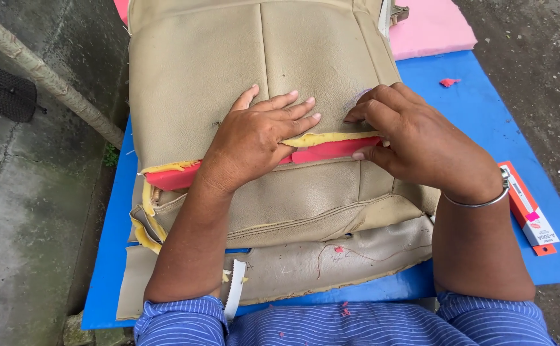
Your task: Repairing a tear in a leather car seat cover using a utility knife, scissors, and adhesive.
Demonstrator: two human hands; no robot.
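A beige leather seat cover [228, 57] lies spread over a blue table [485, 109]. A seam across its middle gapes, showing yellow foam edging and a red foam strip [334, 150] inside. My left hand [257, 138] lies flat, fingers spread, pressing on the cover just above the red strip. My right hand [408, 138] is curled at the right end of the gap, with fingertips and thumb pinching the cover edge over the red strip. A metal bangle sits on my right wrist.
A pink foam sheet [430, 25] lies at the table's far end. A small orange and white box [528, 210] rests near the right edge. A thin pole [43, 74] slants at the left over concrete ground.
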